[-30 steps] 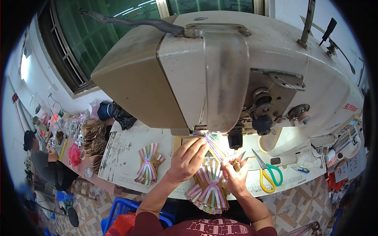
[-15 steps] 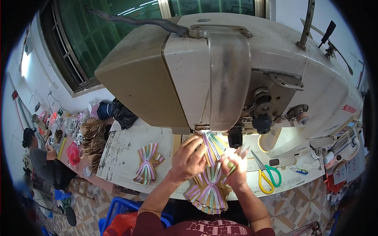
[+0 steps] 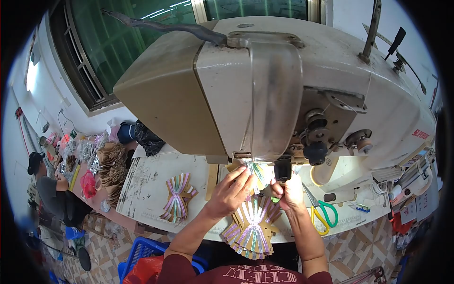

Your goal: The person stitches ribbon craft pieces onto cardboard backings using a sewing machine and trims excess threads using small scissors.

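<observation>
Under the sewing machine's head lies a tan piece with shiny ribbon stripes [image 3: 256, 179]. My left hand [image 3: 230, 193] has its fingers closed together on the left edge of this striped piece, close to the needle area. On the other side, my right hand [image 3: 289, 193] is closed around a small tool with a green handle [image 3: 275, 199], which looks like thread snips; its blades are hidden. Nearer my body sits a stack of similar striped pieces [image 3: 253, 232], fanned at both ends and narrow in the middle. More of them lie in a small pile [image 3: 176, 198] to the left.
The large sewing machine [image 3: 222, 94] fills the view above my hands. Scissors with yellow and green handles [image 3: 327, 214] rest on the white table [image 3: 142, 189] at right. A blue basket [image 3: 142, 253] stands below. Another person [image 3: 54, 191] sits at a cluttered table far left.
My right hand has moved slightly up and right, nearer the machine. The snips' blades, visible before, are now hidden. The striped piece has gone farther under the head.
</observation>
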Motion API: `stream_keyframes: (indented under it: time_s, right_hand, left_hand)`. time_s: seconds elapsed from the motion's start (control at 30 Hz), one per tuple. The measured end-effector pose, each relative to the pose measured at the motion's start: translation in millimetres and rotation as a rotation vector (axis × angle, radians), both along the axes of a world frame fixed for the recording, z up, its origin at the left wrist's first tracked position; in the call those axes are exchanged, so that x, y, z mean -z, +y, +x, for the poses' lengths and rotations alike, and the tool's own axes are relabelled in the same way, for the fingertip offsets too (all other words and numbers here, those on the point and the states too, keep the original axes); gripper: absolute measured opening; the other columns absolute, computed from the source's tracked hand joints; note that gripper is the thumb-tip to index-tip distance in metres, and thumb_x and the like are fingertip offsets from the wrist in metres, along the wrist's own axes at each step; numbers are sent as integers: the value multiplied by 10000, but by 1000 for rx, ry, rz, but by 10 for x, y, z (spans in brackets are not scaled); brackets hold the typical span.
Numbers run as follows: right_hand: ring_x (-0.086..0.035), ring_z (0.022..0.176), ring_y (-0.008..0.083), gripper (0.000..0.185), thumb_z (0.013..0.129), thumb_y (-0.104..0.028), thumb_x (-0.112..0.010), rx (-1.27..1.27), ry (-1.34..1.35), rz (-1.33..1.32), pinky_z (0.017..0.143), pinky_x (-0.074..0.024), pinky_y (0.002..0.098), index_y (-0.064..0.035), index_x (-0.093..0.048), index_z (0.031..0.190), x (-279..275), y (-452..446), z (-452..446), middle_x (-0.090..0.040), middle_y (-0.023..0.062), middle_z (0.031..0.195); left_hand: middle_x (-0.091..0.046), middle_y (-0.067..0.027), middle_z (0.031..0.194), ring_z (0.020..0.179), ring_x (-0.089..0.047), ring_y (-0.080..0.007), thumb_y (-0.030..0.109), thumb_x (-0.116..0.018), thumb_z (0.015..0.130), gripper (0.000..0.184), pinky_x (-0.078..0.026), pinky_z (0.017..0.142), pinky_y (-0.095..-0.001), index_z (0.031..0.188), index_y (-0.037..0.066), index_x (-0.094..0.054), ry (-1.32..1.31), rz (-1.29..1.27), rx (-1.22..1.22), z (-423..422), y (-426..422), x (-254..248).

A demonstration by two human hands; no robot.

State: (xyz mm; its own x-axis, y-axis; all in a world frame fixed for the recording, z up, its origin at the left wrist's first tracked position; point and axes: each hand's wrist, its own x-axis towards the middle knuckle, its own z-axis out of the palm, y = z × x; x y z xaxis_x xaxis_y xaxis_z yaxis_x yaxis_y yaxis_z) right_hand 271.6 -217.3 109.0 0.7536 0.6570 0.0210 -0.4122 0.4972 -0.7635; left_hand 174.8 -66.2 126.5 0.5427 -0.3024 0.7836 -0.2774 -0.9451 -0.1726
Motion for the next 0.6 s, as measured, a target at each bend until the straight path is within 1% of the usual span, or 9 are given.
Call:
stream_keyframes:
  time_s: [0.13, 0.2, 0.3, 0.4, 0.5, 0.53, 0.6]
  right_hand:
    - [-274, 356, 71, 213, 806, -161, -500, 13, -2, -23, 358, -235, 201, -2, -537, 670, 28, -10, -24, -348, -9, 420]
    - [-278, 356, 72, 216, 806, -170, -502, 16, 9, -36, 359, -236, 200, 0, -538, 677, -4, -17, -41, -350, -8, 420]
    - [-286, 356, 73, 216, 802, -178, -515, 31, 20, -61, 358, -238, 199, -3, -541, 679, -45, -19, -72, -357, -6, 422]
    - [-297, 357, 73, 203, 791, -177, -540, 53, 26, -47, 355, -241, 197, -11, -543, 674, -112, -9, -98, -365, -5, 427]
    - [-303, 357, 72, 189, 778, -169, -565, 44, 65, -35, 350, -241, 197, -20, -539, 664, -112, -7, -43, -371, -3, 431]
    - [-305, 357, 72, 186, 774, -166, -573, 36, 83, -34, 348, -240, 197, -23, -538, 660, -105, -5, -28, -373, -3, 432]
    - [-303, 355, 73, 181, 770, -158, -578, 42, 109, -32, 347, -240, 196, -25, -534, 655, -105, 2, -26, -374, -2, 432]
  left_hand:
    - [-548, -116, 976, 925, -540, -241, 61, -593, 670, 263, -479, 773, -303, 924, -9, -587, 3, 0, 58, 7, 68, 3]
    - [-549, -115, 978, 921, -542, -240, 57, -593, 668, 268, -480, 771, -305, 928, -10, -584, 5, 5, 74, 10, 88, -14]
    - [-551, -106, 964, 917, -543, -233, 48, -598, 661, 275, -482, 765, -296, 931, 0, -581, 39, -69, 115, 34, 160, 5]
    - [-553, -88, 945, 916, -543, -217, 37, -599, 664, 269, -484, 754, -279, 932, 12, -581, -33, -2, 111, 44, 158, -11]
    - [-562, -73, 901, 873, -560, -214, 46, -663, 649, 241, -499, 696, -268, 877, 15, -590, -62, 79, 95, -29, 128, 34]
    - [-562, -67, 901, 874, -559, -211, 51, -661, 656, 237, -499, 693, -263, 881, 25, -590, -52, 89, 76, -49, 127, 54]
    - [-560, -67, 915, 902, -552, -204, 45, -623, 671, 242, -490, 724, -258, 910, 23, -588, -50, 96, 79, -39, 151, 74]
